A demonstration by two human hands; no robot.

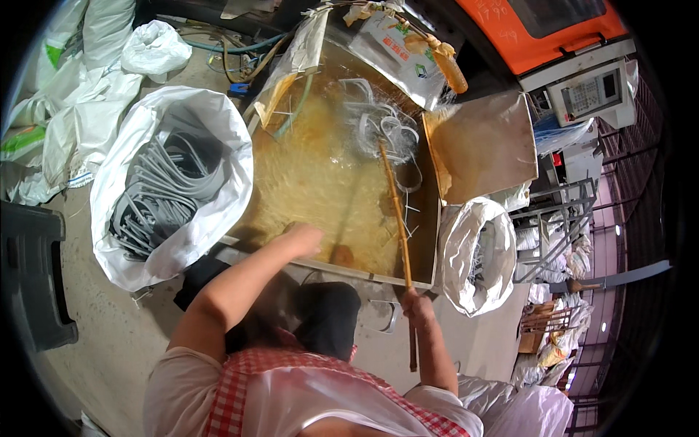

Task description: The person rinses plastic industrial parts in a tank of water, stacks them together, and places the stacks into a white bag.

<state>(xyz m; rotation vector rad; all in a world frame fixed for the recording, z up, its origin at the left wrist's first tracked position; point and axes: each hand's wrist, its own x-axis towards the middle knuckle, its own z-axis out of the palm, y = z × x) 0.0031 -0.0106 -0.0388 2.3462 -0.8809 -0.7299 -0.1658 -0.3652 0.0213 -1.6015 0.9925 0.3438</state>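
My right hand (416, 306) is closed round a long bamboo stick (397, 211). The stick's far end reaches into yellowish-brown water (306, 182) in a large square tank (349, 272). Beside that tip, pale looped plastic strips (397, 135) lie in splashing water at the far right of the tank. My left hand (303, 240) hovers at the near edge, its fingers curled in, and nothing shows in it. To the left, a white woven sack (237, 156) stands open, full of grey bent plastic strips (171, 175).
A second white sack (497, 291) stands right of the tank. A brown-stained board (484, 149) leans at its right rim. Behind are an orange machine (502, 36) and a control panel (588, 95). A dark plastic stool (33, 273) is at far left. One strip (386, 320) lies on the floor.
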